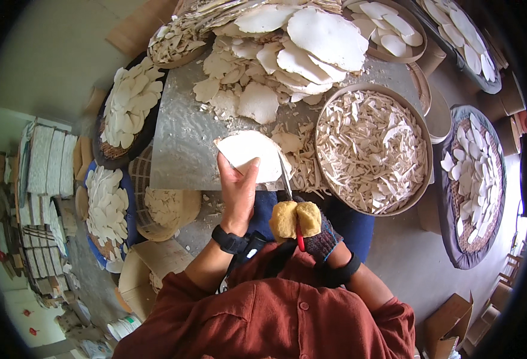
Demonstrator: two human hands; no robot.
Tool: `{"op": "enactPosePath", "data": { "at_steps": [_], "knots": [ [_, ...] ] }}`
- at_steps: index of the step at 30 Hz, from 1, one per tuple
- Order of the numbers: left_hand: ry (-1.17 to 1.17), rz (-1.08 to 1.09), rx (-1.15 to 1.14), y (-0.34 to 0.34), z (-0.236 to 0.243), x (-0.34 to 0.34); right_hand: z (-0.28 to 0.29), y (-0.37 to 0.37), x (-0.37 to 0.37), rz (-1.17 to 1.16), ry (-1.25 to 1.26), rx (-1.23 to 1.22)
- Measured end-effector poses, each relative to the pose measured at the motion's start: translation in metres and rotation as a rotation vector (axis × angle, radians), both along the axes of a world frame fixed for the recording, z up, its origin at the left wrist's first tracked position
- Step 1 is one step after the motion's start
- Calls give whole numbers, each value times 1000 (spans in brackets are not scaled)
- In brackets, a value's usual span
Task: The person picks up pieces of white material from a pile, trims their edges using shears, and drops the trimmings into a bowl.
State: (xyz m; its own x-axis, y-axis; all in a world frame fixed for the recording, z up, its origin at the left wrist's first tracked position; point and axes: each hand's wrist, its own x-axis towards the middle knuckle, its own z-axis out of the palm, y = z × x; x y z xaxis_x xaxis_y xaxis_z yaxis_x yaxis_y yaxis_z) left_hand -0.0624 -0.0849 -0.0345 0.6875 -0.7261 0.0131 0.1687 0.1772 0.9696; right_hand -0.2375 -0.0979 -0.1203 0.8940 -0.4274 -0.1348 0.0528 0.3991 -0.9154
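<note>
My left hand (238,194) grips a large flat white slice (250,155) by its lower edge, thumb on top and fingers beneath. What the slice is made of I cannot tell. In my right hand (323,240), which wears a dark knitted glove, is a pair of shears (287,182). Yellow foam (296,220) pads their handles, and a bit of red shows below it. The dark blades meet the slice's right edge. Behind the slice, a heap of similar white slices (326,39) covers the far part of the metal tabletop (176,134).
Right of my hands, a round tray (429,173) holds cut white strips. Loose trimmings (302,155) lie between it and the slice. Trays of slices stand at left (133,102) and right (479,173). A woven basket (185,209) and an open cardboard box (138,281) sit at lower left.
</note>
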Motion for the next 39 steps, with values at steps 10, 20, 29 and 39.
{"op": "enactPosePath", "data": {
  "at_steps": [10, 20, 29, 39],
  "knots": [
    [45, -166, 61, 1, 2, -1, 24, -12, -5, -92, -192, 602],
    [121, -233, 102, -2, 2, 3, 25, -9, -12, -91, -93, 73],
    [64, -405, 159, 6, 15, 6, 22, -12, -8, -108, -244, 473],
    [152, -321, 221, 12, 22, -10, 27, -5, -16, -78, -568, 955]
  ]
}}
